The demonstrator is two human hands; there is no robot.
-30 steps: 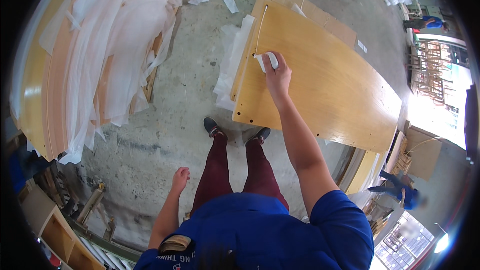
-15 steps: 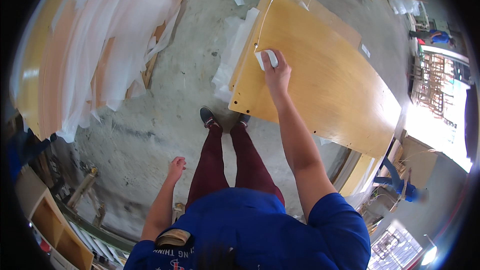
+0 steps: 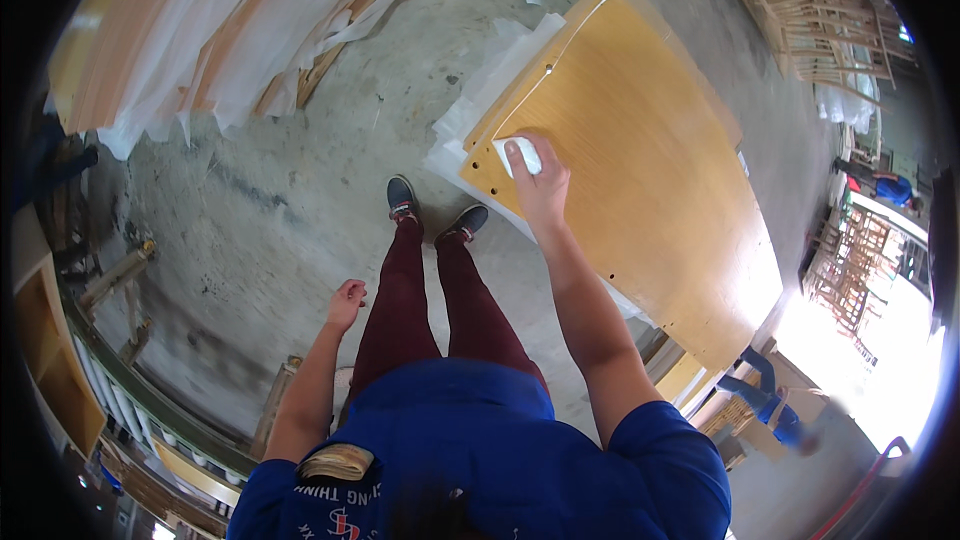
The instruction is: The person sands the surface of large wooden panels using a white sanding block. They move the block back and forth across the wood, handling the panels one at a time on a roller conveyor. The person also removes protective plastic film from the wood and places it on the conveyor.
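Observation:
My right hand [image 3: 538, 178] is closed round a small white bottle-like thing [image 3: 523, 156] with a narrow tip; the palm hides part of it. The tip is at the surface of a yellow-brown wooden panel [image 3: 640, 150], near its left edge. A thin white line [image 3: 578, 30] runs along that edge from the far corner, past a dark hole, to the tip. More dark holes show near the panel's near-left corner. My left hand [image 3: 347, 306] hangs beside my left leg, its fingers loosely curled with a gap to the thumb. Nothing is held in it.
White wrapping sheets [image 3: 480, 90] stick out under the panel's left side. Stacked panels draped in white sheeting [image 3: 240, 30] stand at the far left. Wooden chair frames [image 3: 820, 10] are at the far right. A person in blue [image 3: 770, 405] is beyond the panel's right end.
My right hand has drawn the white bottle-like thing nearer along the panel's left edge, and the white line has grown longer. My feet have shifted; my left hand still hangs beside my leg.

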